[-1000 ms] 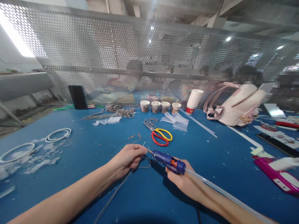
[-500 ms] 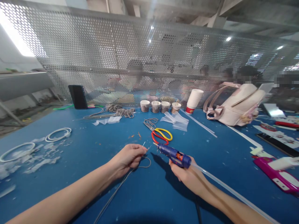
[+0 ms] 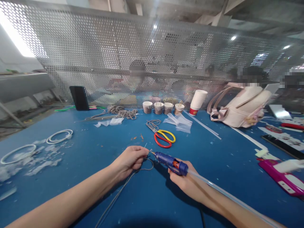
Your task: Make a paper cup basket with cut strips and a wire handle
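At twelve o'clock, four small cups; one pair of scissors; at nine, two white rings.

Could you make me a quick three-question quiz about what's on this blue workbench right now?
1. True or false: the right hand holds a blue glue gun.
2. What does the left hand pinch? A) grey cord B) scissors C) paper cup
3. Which colours are the handles of the scissors?

Key:
1. True.
2. A, the grey cord, near the gun's nozzle.
3. Red and yellow.
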Action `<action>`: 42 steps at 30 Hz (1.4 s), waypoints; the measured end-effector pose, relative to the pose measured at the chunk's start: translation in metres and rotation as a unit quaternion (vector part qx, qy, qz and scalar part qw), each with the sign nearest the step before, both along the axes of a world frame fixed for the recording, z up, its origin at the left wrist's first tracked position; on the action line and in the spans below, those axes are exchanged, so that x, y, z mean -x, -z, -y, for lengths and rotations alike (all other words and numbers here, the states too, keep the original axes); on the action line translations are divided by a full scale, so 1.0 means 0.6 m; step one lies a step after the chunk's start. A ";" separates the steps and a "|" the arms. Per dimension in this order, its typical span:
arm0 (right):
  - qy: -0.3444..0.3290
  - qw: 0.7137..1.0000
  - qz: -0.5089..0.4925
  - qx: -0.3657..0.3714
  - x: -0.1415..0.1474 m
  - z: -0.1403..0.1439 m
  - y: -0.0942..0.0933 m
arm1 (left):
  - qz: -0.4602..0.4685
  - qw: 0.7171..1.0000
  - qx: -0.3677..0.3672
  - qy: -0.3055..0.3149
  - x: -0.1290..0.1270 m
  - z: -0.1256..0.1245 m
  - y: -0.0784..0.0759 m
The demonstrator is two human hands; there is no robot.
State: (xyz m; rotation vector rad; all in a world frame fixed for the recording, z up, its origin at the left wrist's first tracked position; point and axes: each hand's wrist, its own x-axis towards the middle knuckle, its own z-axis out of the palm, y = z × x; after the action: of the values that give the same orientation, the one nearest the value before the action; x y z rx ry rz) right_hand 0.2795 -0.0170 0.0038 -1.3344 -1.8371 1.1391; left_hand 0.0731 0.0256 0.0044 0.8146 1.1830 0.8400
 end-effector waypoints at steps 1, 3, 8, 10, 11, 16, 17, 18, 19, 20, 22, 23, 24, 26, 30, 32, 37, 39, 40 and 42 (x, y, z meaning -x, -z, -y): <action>-0.001 1.000 0.003 -0.004 0.000 -0.001 0.001 | 0.003 1.000 -0.002 0.001 0.000 0.001 0.000; 0.001 1.000 0.006 -0.011 0.001 -0.002 0.002 | 0.009 1.000 -0.006 0.004 -0.001 0.002 -0.001; 0.008 1.000 0.005 -0.013 0.004 -0.001 0.002 | 0.021 1.000 -0.001 0.008 -0.003 0.004 -0.003; 0.002 1.000 0.004 -0.012 0.005 -0.001 0.002 | 0.024 1.000 0.002 0.005 -0.003 0.004 -0.004; 0.003 1.000 0.004 -0.012 0.005 -0.001 0.002 | 0.026 1.000 0.003 0.006 -0.003 0.004 -0.004; 0.048 0.999 -0.010 0.003 -0.004 -0.011 0.009 | 0.030 0.999 0.007 0.019 -0.002 0.004 -0.003; 0.055 0.998 -0.015 0.014 -0.007 -0.015 0.011 | 0.029 0.999 0.006 0.021 -0.001 0.004 -0.003; 0.056 0.998 -0.019 0.026 -0.010 -0.019 0.012 | 0.029 0.999 0.006 0.022 0.000 0.003 -0.003; 0.054 0.998 -0.020 0.039 -0.012 -0.022 0.014 | 0.028 0.999 0.005 0.022 0.002 0.002 -0.004; 0.050 0.998 -0.018 0.047 -0.013 -0.026 0.015 | 0.027 0.999 0.004 0.021 0.003 0.002 -0.005; 0.041 0.999 -0.003 0.035 -0.014 -0.031 0.015 | 0.024 1.000 0.000 0.014 0.006 0.000 -0.009; 0.037 0.999 0.012 0.018 -0.013 -0.033 0.015 | 0.023 1.000 -0.002 0.010 0.007 0.000 -0.012; 0.038 0.999 0.033 -0.001 -0.011 -0.034 0.015 | 0.024 1.000 -0.005 0.008 0.008 -0.001 -0.015; 0.048 0.995 0.082 -0.037 -0.007 -0.037 0.017 | 0.030 0.999 -0.012 0.005 0.010 0.000 -0.022; 0.088 0.979 0.128 -0.135 0.000 -0.044 0.030 | 0.036 0.999 -0.025 -0.004 0.009 0.003 -0.034; 0.103 0.977 0.122 -0.140 -0.002 -0.050 0.034 | 0.036 0.999 -0.027 -0.006 0.007 0.005 -0.038; 0.165 0.969 0.143 -0.119 -0.041 -0.075 0.019 | 0.040 0.999 -0.017 -0.002 0.005 0.009 -0.040; 0.229 0.945 0.200 -0.121 -0.063 -0.089 0.012 | 0.043 0.999 -0.017 -0.004 0.005 0.010 -0.037; 0.249 0.935 0.220 -0.122 -0.073 -0.097 0.010 | 0.044 0.999 -0.017 -0.004 0.004 0.010 -0.036; 0.261 0.926 0.246 -0.118 -0.087 -0.111 0.011 | 0.048 0.999 -0.017 -0.003 0.003 0.010 -0.034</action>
State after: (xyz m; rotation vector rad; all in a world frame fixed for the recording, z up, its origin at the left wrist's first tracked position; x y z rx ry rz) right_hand 0.3315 0.0494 -0.0030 -1.9223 -1.6998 0.3082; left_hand 0.0714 0.0199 0.0248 0.7912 1.0895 0.8970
